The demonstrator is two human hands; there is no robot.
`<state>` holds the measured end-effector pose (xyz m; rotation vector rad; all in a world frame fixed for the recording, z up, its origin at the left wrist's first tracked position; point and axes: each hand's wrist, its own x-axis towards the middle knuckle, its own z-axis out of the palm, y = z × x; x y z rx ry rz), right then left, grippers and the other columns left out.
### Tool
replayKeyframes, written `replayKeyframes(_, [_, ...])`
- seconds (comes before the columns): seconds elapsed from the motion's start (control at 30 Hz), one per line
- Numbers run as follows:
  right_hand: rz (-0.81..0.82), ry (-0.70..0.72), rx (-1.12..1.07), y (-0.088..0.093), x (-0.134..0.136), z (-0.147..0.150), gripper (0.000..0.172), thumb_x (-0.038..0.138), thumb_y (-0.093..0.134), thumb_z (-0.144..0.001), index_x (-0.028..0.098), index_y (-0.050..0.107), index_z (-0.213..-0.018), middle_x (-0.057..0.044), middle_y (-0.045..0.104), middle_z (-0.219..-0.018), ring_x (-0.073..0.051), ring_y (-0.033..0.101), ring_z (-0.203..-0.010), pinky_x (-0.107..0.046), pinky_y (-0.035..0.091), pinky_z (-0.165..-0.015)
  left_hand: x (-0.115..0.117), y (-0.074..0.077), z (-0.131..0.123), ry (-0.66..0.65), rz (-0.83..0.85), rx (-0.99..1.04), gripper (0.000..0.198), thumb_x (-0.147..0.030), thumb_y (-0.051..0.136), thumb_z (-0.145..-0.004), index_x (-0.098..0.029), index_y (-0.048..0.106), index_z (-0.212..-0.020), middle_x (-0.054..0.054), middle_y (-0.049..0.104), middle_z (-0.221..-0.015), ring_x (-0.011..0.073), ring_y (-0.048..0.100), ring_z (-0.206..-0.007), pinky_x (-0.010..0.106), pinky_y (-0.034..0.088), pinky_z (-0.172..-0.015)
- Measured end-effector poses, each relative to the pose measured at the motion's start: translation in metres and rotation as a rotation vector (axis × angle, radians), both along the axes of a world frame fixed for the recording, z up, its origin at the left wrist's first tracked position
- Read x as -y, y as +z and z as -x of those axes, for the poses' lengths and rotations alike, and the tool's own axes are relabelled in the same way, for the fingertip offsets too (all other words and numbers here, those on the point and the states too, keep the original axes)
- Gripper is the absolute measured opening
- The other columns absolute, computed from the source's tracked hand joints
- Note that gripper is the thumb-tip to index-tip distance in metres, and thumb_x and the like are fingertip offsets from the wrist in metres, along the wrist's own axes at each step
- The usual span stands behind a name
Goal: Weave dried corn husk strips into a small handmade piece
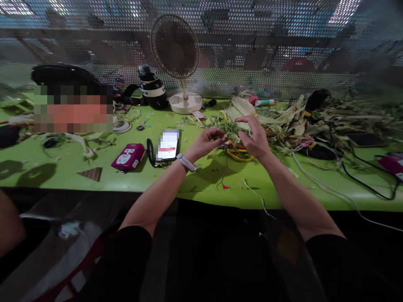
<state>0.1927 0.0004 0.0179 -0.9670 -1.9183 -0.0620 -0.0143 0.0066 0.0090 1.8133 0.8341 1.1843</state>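
My left hand [206,142], with a pale watch on its wrist, has its fingers closed in a pinch on a small bunch of thin green strands [231,128]. My right hand [253,136] curls over the same bunch from the right, fingers bent and gripping it. Both hands hover just above the green table [201,184]. Pale corn husks [241,108] lie right behind the hands. Under the hands lie yellow-handled scissors [239,156].
A phone [169,144] and a magenta power strip [128,156] lie left of my hands. A small fan [177,58] and a black bottle [153,87] stand at the back. Husk piles and black cables [362,176] cover the right side. Another person's arm [9,226] shows at the far left.
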Motion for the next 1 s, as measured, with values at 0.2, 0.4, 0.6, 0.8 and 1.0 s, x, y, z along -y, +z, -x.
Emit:
replayKeyframes(0.2, [-0.019, 0.044, 0.146, 0.004, 0.006, 0.006, 0.013, 0.032, 0.058, -0.081, 0.023, 0.061, -0.091, -0.008, 0.062, -0.107, -0.028, 0.055, -0.113, -0.049, 0.042, -0.099, 0.002, -0.001, -0.003, -0.075, 0.196, 0.153, 0.047, -0.051, 0.08, -0.064, -0.016, 0.073, -0.095, 0.007, 0.074, -0.088, 0.0144, 0.065, -0.076, 0.029, 0.054, -0.072])
replayKeyframes(0.4, [-0.114, -0.093, 0.102, -0.001, 0.005, 0.008, 0.014, 0.036, 0.058, -0.083, 0.022, 0.059, -0.086, -0.009, 0.062, -0.099, -0.028, 0.056, -0.103, -0.048, 0.043, -0.094, 0.002, 0.001, -0.003, -0.061, 0.269, 0.256, 0.039, -0.037, 0.081, -0.066, -0.015, 0.074, -0.098, 0.006, 0.074, -0.086, 0.0133, 0.065, -0.076, 0.026, 0.05, -0.069])
replayKeyframes(0.6, [0.039, -0.071, 0.112, -0.007, 0.007, 0.012, 0.024, 0.042, 0.058, -0.083, 0.02, 0.065, -0.078, -0.007, 0.063, -0.084, -0.024, 0.059, -0.086, -0.042, 0.046, -0.083, -0.003, -0.001, -0.002, -0.043, 0.325, 0.37, 0.026, -0.031, 0.076, -0.072, -0.017, 0.075, -0.094, 0.003, 0.073, -0.081, 0.0082, 0.059, -0.066, 0.023, 0.049, -0.066])
replayKeyframes(0.8, [0.349, 0.176, -0.065, -0.01, 0.002, 0.018, 0.023, 0.039, 0.06, -0.082, 0.019, 0.063, -0.072, -0.004, 0.065, -0.075, -0.018, 0.06, -0.073, -0.033, 0.049, -0.071, -0.004, -0.004, -0.002, -0.014, 0.278, 0.35, 0.028, -0.034, 0.077, -0.072, -0.019, 0.076, -0.095, 0.003, 0.074, -0.086, 0.0103, 0.063, -0.073, 0.026, 0.052, -0.073])
replayKeyframes(1.0, [0.66, 0.239, -0.369, -0.001, 0.009, 0.02, 0.026, 0.042, 0.066, -0.076, 0.02, 0.055, -0.068, 0.002, 0.057, -0.057, -0.013, 0.055, -0.05, -0.027, 0.045, -0.048, -0.005, -0.005, -0.004, 0.083, 0.178, 0.326, 0.031, -0.033, 0.076, -0.075, -0.018, 0.074, -0.102, 0.007, 0.075, -0.097, 0.0145, 0.068, -0.087, 0.03, 0.053, -0.083])
